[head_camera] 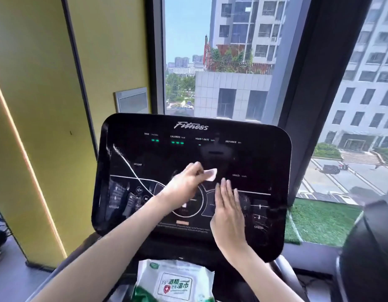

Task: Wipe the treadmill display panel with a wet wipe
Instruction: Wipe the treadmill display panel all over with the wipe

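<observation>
The black treadmill display panel (254,153) fills the middle of the head view, with a "Fitness" logo and green readouts along its top. My left hand (184,184) is shut on a small folded white wet wipe (211,174) and presses it against the panel's centre. Just to the right, my right hand (228,210) lies flat on the lower panel, fingers straight and close together, holding nothing. Both forearms reach up from the bottom of the frame.
A white and green pack of wet wipes (175,282) sits on the console below the panel. A yellow wall (47,105) stands at the left, a large window (232,62) lies behind, and another dark machine (367,247) is at the right edge.
</observation>
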### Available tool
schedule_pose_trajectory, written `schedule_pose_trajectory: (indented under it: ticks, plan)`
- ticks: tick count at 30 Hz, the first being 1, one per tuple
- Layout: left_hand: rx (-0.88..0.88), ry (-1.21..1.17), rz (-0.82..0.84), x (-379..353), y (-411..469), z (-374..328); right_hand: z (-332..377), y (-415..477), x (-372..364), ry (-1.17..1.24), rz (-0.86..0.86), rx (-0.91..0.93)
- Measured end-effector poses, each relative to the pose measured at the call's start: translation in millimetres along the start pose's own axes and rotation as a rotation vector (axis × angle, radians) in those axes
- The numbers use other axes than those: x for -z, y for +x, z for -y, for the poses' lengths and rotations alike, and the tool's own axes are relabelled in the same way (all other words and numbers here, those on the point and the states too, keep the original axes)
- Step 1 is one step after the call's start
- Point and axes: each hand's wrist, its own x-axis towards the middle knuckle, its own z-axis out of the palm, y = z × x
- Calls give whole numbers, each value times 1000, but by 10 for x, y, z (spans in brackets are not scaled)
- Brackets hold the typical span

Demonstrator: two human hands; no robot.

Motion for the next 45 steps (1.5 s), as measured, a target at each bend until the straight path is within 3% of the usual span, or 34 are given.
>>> schedule_pose_trajectory:
  ticks: [2, 5, 7, 8, 10, 12, 14, 16, 17, 18, 21, 23, 24, 27, 29, 31, 32, 35, 36, 38, 40, 41, 43, 44, 45]
  plan:
    - [155, -50, -172, 189, -44, 295, 96, 44, -6, 4, 0, 23]
    - [627, -98, -539, 406, -148, 572, 220, 76, -50, -14, -1, 26]
    - [771, -85, -566, 382, -142, 533, 297, 104, -90, -15, 8, 13]
    - [664, -45, -485, 320, -137, 465, 335, 120, -107, -10, 9, 7]
    - [287, -38, -221, 193, -182, 370, 410, 156, -119, 3, 16, 27]
    - [114, -48, -100, 257, -237, 515, 470, 196, -119, 9, 19, 80]
    - [289, -89, -275, 429, -306, 739, 522, 240, -115, 34, 19, 121]
    - [679, -141, -499, 561, -390, 871, 572, 285, -136, 64, 10, 119]
    - [792, -148, -542, 581, -410, 886, 602, 306, -158, 78, 2, 101]
    - [786, -110, -529, 588, -407, 840, 641, 324, -181, 86, -5, 81]
    - [298, 22, -225, 473, -513, 753, 784, 345, -250, 82, 3, 97]
    - [169, 38, -154, 577, -577, 958, 869, 345, -288, 65, 17, 127]
    - [252, 18, -214, 641, -609, 1075, 900, 343, -310, 56, 19, 132]
    - [755, -75, -482, 798, -692, 1202, 965, 329, -366, 31, 17, 123]
    - [704, 13, -440, 755, -742, 1128, 982, 325, -377, 21, 16, 111]
    - [422, 108, -303, 697, -904, 1108, 993, 335, -376, 5, 23, 105]
    - [376, 112, -283, 715, -970, 1192, 998, 347, -370, -7, 27, 106]
    - [700, 6, -418, 785, -1021, 1297, 1022, 382, -373, -40, 16, 98]
    - [706, 15, -414, 783, -997, 1238, 1033, 389, -381, -49, 13, 93]
    - [457, 69, -239, 696, -1014, 1058, 1048, 394, -393, -73, 20, 91]
    - [261, 116, -197, 677, -1089, 1103, 1046, 398, -397, -97, 19, 106]
    - [361, 74, -252, 695, -1109, 1163, 1038, 398, -396, -105, 12, 117]
    - [778, -32, -466, 706, -1108, 1203, 1021, 395, -400, -111, -5, 135]
    - [859, -36, -495, 699, -1072, 1142, 1015, 388, -400, -115, -9, 138]
    - [801, 0, -449, 681, -1034, 1045, 1011, 376, -402, -116, -6, 140]
